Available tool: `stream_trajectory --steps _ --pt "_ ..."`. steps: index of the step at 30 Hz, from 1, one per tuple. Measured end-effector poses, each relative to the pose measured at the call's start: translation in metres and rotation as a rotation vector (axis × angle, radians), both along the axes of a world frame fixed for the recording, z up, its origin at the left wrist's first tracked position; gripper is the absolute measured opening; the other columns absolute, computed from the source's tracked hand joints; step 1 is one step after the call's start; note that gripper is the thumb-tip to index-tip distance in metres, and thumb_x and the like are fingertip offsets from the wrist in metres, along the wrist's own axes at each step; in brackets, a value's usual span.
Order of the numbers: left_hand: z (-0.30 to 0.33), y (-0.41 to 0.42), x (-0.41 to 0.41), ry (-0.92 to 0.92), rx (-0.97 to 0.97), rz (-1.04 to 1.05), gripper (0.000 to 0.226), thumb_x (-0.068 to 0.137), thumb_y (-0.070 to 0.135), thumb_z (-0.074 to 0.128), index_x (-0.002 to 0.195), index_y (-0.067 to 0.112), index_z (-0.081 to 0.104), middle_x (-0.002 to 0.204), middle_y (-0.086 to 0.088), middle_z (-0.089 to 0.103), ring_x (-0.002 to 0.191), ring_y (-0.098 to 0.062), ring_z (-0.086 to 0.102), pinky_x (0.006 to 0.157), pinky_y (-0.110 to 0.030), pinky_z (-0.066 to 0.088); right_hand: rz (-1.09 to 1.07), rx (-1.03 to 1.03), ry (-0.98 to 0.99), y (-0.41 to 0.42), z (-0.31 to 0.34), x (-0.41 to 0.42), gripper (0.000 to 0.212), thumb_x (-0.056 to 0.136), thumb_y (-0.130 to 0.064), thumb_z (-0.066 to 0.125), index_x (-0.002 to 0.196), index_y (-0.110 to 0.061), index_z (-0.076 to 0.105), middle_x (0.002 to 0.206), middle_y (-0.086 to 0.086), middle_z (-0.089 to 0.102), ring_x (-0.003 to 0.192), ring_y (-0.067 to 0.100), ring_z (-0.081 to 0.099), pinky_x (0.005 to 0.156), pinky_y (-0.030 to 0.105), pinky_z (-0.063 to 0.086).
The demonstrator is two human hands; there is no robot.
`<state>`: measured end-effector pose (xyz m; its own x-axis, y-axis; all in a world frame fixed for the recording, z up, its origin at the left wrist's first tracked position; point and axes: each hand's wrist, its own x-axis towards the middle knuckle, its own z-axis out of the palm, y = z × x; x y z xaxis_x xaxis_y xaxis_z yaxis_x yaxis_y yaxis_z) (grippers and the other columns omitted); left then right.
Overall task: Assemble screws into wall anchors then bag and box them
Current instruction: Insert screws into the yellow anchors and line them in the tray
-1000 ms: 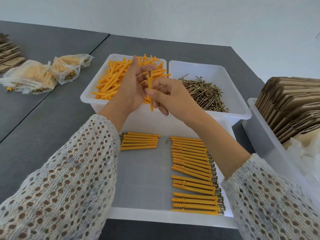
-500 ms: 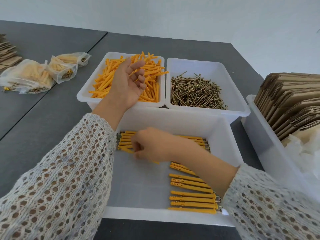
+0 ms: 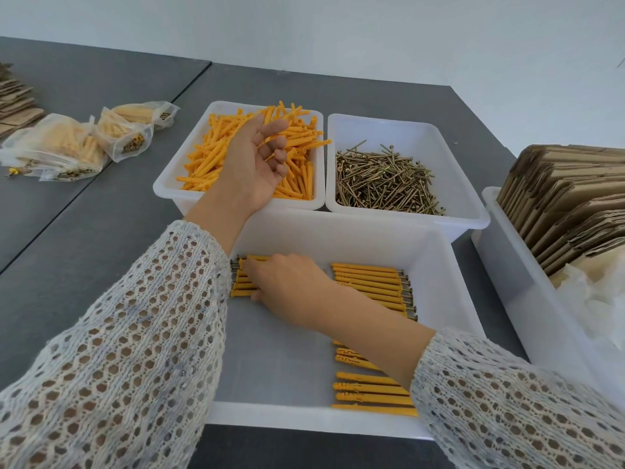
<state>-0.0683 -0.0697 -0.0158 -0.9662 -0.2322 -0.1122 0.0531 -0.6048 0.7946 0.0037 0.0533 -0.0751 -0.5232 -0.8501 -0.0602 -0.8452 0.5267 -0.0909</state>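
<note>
Head view: I see the right hand (image 3: pixel 287 286) lying palm-down, fingers flat on the small row of assembled anchors (image 3: pixel 241 279) in the near tray (image 3: pixel 449 299). The left hand (image 3: pixel 252 164) hovers palm-up over the loose anchors (image 3: pixel 209 157), fingers loosely curled, gripping nothing I can make out.

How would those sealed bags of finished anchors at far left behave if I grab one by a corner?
The sealed bags would probably sag and shift: thin, crinkled clear film holds loose anchors. They look fairly light for their bulk, though screw heads clustered at one end could make that end drop. The film looks smooth, so a corner grip might slip; gripping the bag's body seems safer.
</note>
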Motion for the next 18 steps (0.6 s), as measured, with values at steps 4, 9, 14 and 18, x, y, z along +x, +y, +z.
stream_trajectory --steps 4,9,14,18 --pt "-0.001 0.004 -0.001 0.003 -0.144 0.026 0.027 0.101 0.030 0.050 0.096 0.012 0.069 0.067 0.004 0.057 0.057 -0.008 0.046 0.053 -0.019 0.037 0.000 0.020 -0.018 0.002 0.006 0.003 0.024 0.099 -0.031 0.052 0.111 -0.011 0.047 0.100 0.013 0.062 0.090 0.036 0.062 0.058 0.034 0.033" --pt "-0.003 0.009 -0.005 0.015 -0.387 0.102 0.024 0.100 0.014 0.047 0.089 0.011 0.069 0.062 0.004 0.057 0.054 -0.007 0.045 0.051 -0.020 0.036 -0.094 -0.313 -0.004 0.015 0.047 -0.008 0.022 0.099 -0.037 0.050 0.093 -0.016 0.049 0.075 -0.002 0.052 0.073 0.023 0.056 0.060 0.035 0.041" --pt "-0.011 0.011 -0.001 0.145 -0.993 0.270 0.029 0.098 0.008 0.042 0.085 0.015 0.068 0.071 0.004 0.060 0.057 -0.006 0.048 0.054 -0.018 0.040 -0.485 -0.664 0.302 0.052 0.067 -0.051 0.020 0.098 -0.022 0.043 0.080 -0.015 0.046 0.059 -0.004 0.046 0.051 0.014 0.042 0.048 0.028 0.027" --pt "-0.022 0.010 0.010 0.206 -1.817 0.302 0.024 0.097 0.017 0.042 0.094 0.017 0.066 0.092 0.000 0.061 0.083 -0.018 0.054 0.058 -0.030 0.041 -0.721 -0.589 0.243 0.083 0.050 -0.092 0.016 0.095 -0.013 0.042 0.099 -0.009 0.057 0.090 0.006 0.059 0.081 0.023 0.055 0.065 0.035 0.045"
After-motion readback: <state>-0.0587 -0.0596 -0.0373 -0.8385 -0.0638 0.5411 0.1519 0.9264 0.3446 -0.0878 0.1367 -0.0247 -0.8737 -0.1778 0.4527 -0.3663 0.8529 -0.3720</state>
